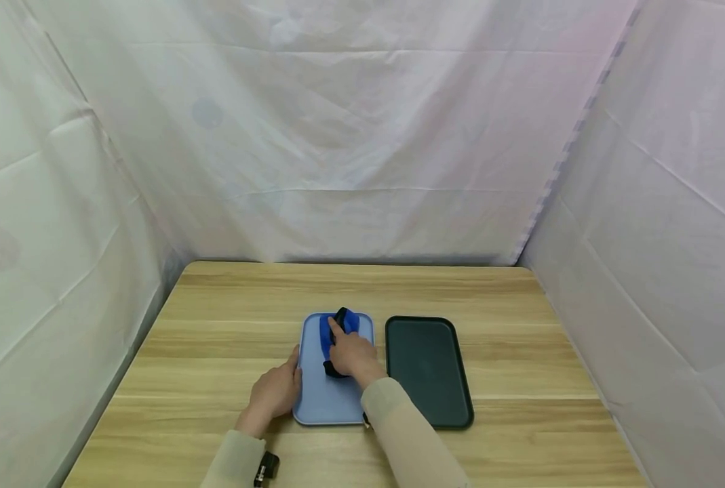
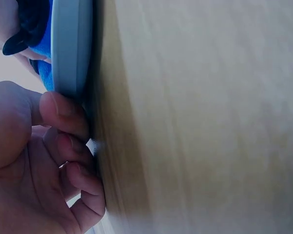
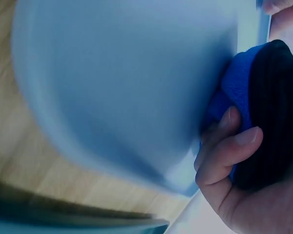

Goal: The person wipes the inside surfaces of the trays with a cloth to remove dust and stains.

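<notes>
A light blue tray (image 1: 328, 407) lies on the wooden table. My left hand (image 1: 277, 390) holds it at the left rim, where the left wrist view shows bent fingers (image 2: 66, 114) against the tray's edge (image 2: 71, 46). Over the tray, my right hand (image 1: 353, 354) grips a blue and black cloth pad (image 1: 325, 332). In the right wrist view, fingers (image 3: 229, 151) curl round the pad's fuzzy blue side (image 3: 241, 73), with a thick black band (image 3: 271, 107) beside it. The palm hides part of the pad; its underside faces the tray.
A dark green tray (image 1: 429, 369) lies just right of the blue one, a narrow gap between them. Bare wood (image 1: 228, 325) of the table stretches to either side. White cloth walls (image 1: 362, 135) enclose the table at the back and both sides.
</notes>
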A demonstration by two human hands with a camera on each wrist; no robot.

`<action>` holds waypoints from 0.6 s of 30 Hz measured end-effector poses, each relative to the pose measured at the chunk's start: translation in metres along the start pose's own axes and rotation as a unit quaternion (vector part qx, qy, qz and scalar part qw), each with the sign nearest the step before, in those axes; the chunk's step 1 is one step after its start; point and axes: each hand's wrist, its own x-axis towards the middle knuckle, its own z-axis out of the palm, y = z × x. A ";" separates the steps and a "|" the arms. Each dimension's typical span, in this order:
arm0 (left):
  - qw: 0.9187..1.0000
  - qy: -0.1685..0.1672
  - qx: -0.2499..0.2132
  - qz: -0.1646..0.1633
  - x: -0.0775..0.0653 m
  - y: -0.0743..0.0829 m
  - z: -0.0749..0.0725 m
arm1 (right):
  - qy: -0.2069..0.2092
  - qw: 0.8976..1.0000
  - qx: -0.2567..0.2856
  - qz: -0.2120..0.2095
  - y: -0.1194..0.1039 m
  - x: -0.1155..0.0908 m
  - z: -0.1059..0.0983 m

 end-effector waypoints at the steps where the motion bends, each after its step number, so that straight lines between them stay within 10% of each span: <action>1: 1.000 0.000 0.000 0.000 0.000 0.000 0.000 | -0.004 1.000 0.000 0.001 0.001 0.000 -0.002; 18: 1.000 0.013 0.007 0.001 -0.002 0.000 0.000 | -0.051 0.999 -0.009 -0.016 0.022 0.000 -0.021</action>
